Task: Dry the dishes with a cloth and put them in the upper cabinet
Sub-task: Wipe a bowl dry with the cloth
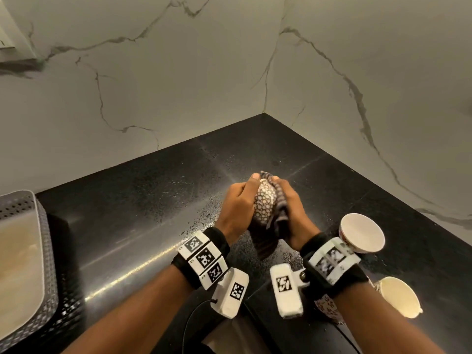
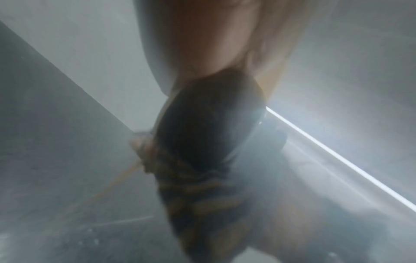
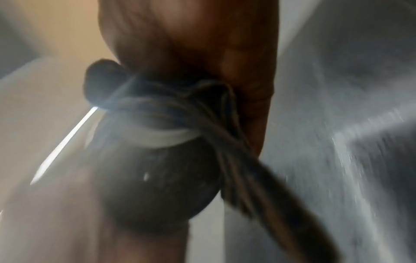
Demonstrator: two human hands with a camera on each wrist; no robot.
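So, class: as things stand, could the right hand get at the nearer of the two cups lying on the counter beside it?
Probably not yet: the right hand is busy holding the cloth against the cup. The nearer cup lies uncovered beside that forearm.

Dim warm head view, glare streak on countertop (image 1: 122,279), both wrist views hazy, motion-blurred

Perforated tray (image 1: 38,218) on black counter (image 1: 143,195).

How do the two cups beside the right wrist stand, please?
Both cups are tipped, white insides facing the camera.
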